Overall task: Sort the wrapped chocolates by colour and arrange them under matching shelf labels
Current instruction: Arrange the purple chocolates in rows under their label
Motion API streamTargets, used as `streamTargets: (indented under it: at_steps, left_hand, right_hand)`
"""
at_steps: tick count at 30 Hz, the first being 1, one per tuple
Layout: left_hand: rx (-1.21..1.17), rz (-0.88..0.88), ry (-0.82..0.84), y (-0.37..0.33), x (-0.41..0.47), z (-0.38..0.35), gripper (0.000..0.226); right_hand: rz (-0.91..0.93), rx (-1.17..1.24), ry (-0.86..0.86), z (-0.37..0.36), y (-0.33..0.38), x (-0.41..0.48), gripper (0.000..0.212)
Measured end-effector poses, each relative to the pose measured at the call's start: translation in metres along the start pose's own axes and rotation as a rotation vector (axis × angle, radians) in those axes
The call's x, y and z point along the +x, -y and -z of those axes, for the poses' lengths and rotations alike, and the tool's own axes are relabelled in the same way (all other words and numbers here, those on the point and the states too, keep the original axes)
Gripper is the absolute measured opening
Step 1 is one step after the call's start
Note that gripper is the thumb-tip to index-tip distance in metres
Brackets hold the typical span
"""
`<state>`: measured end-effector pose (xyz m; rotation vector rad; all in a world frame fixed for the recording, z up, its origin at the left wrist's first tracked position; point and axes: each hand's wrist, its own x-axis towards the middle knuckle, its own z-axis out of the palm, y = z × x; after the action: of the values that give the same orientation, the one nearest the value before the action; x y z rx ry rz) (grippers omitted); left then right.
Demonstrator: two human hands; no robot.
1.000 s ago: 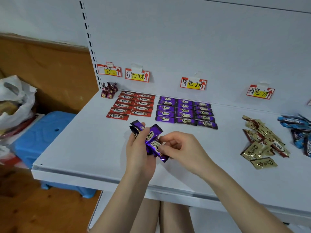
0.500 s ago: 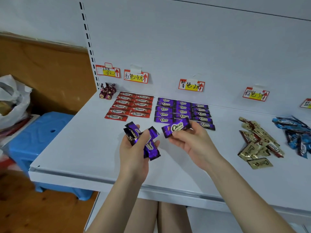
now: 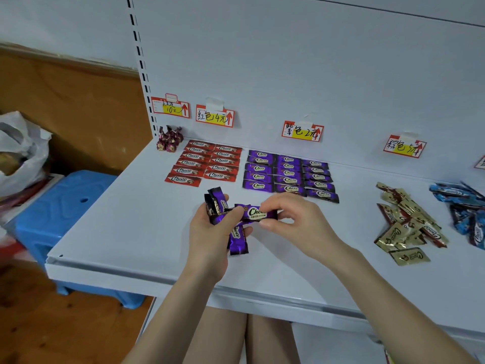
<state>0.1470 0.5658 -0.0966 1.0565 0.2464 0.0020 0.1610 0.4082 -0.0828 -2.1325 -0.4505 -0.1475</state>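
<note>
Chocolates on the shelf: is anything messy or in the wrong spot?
The gold chocolates lie in a jumbled heap at the right, the blue chocolates beside them too, unlike the neat red rows and purple rows.

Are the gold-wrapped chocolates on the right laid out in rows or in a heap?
In a heap: the gold foil-wrapped chocolates overlap at mixed angles, unlike the flat rows of purple-wrapped chocolates.
</note>
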Motion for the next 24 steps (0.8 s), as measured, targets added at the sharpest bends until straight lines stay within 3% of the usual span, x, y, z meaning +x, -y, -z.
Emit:
streamTargets:
  at_steps: [5, 10, 13, 24]
  left_hand:
    - [-0.017, -0.011, -0.12, -0.004, 0.005, 0.015, 0.024]
    - [-0.008, -0.022, -0.179, -0.007, 0.01, 0.022, 0.03]
    - [-0.003, -0.016, -0.2, -0.004, 0.011, 0.023, 0.025]
    - [-0.021, -0.036, -0.203, -0.002, 0.009, 0.024, 0.03]
  right_hand:
    - [-0.065, -0.156, -0.169, -0.004, -0.024, 0.017, 0.01]
    - [-0.035, -0.459, -0.12, -0.018, -0.038, 0.028, 0.012]
    - [0.016, -0.51, -0.179, -0.025, -0.034, 0.02, 0.014]
    - [0.025, -0.565, -0.117, -0.033, -0.036, 0.02, 0.025]
